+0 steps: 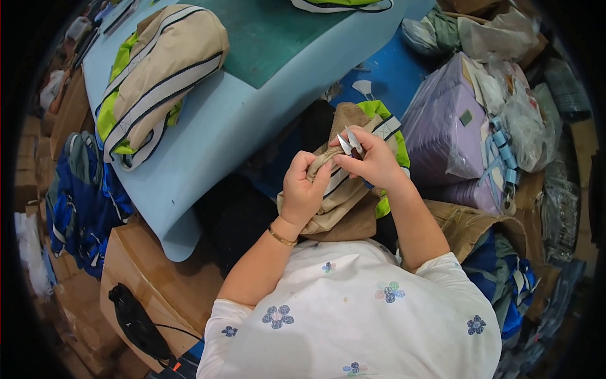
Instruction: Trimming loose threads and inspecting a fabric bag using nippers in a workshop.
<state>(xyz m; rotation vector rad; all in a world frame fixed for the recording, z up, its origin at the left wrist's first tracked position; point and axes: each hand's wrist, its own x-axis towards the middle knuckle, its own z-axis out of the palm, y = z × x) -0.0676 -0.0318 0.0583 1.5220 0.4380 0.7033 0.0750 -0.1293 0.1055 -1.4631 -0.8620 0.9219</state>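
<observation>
A beige and lime-green fabric bag (322,211) with white, dark-edged bands rests in my lap. My left hand (305,189) pinches a rolled edge of its beige cloth between thumb and fingers. Just to the right, my right hand (372,161) grips metal thread snips (347,142), their pointed blades angled up and to the left over that edge. The tip of my right thumb is close beside my left hand; whether it also presses on the cloth I cannot tell.
A light-blue sheet-covered table (164,196) holds another beige bag (170,63) and a green mat (265,50). Blue packs (79,208) lie left, near a cardboard box (154,259) with a black bag (129,316). Plastic-wrapped purple bundles (442,120) and more blue packs (505,284) crowd the right.
</observation>
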